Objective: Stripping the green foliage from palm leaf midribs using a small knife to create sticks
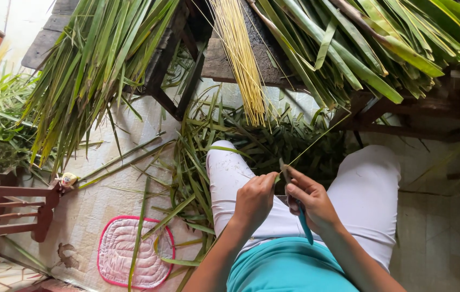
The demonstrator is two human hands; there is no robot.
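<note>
My left hand (pixel 254 197) pinches the near end of a thin green leaf strip (pixel 316 140) that runs up and to the right from my fingers. My right hand (pixel 310 200) grips a small knife with a blue handle (pixel 304 224), its blade up against the strip where the two hands meet. Both hands hover over my lap, between my knees in white trousers (pixel 230 173). Above them a bundle of pale yellow leaf ribs (pixel 239 59) hangs off a dark wooden bench (pixel 224 67).
Long green palm leaves (pixel 94 65) are heaped on the bench at left and right (pixel 359 48). Cut leaf scraps (pixel 273 143) litter the floor ahead. A pink-edged mat (pixel 124 254) lies at lower left, beside a red wooden stool (pixel 13 208).
</note>
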